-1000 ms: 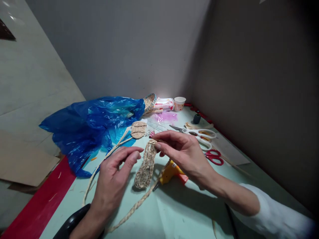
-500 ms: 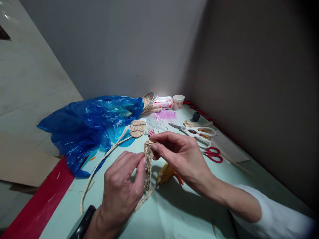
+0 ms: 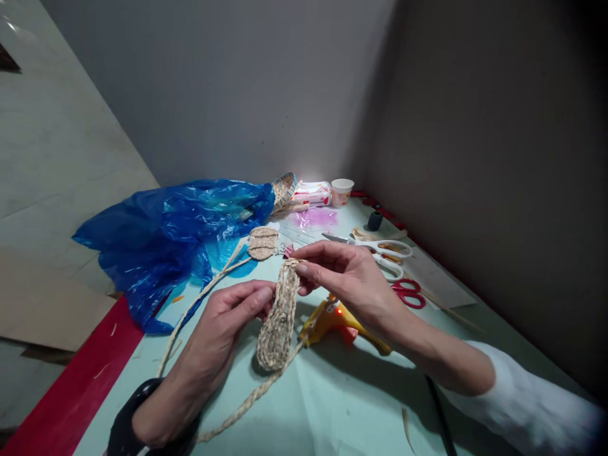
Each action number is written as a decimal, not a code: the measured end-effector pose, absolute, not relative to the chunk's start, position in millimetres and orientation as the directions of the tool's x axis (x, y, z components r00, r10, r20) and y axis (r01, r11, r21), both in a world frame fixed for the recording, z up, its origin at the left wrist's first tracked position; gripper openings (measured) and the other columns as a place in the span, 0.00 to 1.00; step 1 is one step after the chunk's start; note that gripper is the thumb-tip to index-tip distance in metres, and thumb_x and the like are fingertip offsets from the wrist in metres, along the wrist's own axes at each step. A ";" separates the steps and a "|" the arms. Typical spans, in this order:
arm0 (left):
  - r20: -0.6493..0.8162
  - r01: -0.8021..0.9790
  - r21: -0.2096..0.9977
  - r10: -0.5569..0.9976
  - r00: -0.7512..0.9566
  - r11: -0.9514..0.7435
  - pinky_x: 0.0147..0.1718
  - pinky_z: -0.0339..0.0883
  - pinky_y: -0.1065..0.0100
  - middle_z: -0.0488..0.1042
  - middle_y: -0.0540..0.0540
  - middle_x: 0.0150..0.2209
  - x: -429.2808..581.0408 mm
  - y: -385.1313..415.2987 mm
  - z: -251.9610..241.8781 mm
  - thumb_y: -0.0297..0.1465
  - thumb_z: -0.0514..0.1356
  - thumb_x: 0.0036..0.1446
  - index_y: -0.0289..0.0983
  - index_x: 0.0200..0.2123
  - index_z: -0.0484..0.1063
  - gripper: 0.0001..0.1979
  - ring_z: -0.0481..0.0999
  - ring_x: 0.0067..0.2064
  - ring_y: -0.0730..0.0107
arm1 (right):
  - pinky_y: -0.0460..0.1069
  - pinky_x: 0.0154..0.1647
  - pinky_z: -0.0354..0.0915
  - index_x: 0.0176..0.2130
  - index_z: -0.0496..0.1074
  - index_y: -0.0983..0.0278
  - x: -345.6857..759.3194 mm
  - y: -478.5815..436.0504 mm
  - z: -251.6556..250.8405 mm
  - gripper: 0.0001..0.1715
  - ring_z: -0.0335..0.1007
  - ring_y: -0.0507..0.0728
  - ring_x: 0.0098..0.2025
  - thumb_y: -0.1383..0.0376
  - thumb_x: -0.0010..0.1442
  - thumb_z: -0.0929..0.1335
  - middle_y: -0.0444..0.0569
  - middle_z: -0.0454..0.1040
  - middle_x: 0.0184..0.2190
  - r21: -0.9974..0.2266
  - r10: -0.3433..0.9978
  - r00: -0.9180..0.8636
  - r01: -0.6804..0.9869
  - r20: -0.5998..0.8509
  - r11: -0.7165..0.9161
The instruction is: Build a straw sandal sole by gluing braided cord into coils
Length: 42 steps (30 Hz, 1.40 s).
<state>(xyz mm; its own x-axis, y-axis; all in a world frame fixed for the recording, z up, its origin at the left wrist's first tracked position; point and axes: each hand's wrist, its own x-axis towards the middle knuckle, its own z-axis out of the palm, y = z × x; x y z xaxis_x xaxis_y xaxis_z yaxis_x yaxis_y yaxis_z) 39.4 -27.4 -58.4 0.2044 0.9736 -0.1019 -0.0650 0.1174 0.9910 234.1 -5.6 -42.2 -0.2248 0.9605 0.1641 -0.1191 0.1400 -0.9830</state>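
Note:
A long oval piece of braided straw (image 3: 277,329) hangs upright between my hands, its wider end at the bottom. My right hand (image 3: 339,272) pinches its top end between thumb and fingers. Along its left edge, my left hand (image 3: 240,310) grips it with thumb and fingertips. A loose straw braid (image 3: 242,407) runs from beside the piece down to the lower left. Just behind, a yellow glue gun (image 3: 325,322) with a lit red light lies on the table, partly covered by my right hand and wrist.
A blue plastic bag (image 3: 175,228) spreads over the left side. Behind my hands lies a woven straw piece (image 3: 263,243) with long strands. White-handled scissors (image 3: 392,248), red-handled scissors (image 3: 408,294), a dark thread spool (image 3: 375,220) and a paper cup (image 3: 342,192) are toward the right and back.
The straw piece has turned so its broad face shows. My left hand has shifted slightly left and rolled, its thumb now on top. More of the glue gun is visible.

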 end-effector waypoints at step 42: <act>0.091 0.090 0.992 0.995 0.029 -0.093 0.32 0.67 0.74 0.76 0.53 0.29 47.0 -33.5 -68.5 0.38 0.64 0.61 0.41 0.35 0.80 0.08 0.72 0.30 0.73 | 0.46 0.31 0.69 0.36 0.78 0.65 232.9 -2.9 -45.5 0.07 0.71 0.50 0.26 0.65 0.56 0.75 0.42 0.76 0.25 -0.987 0.961 -0.237 -0.109 0.145 0.122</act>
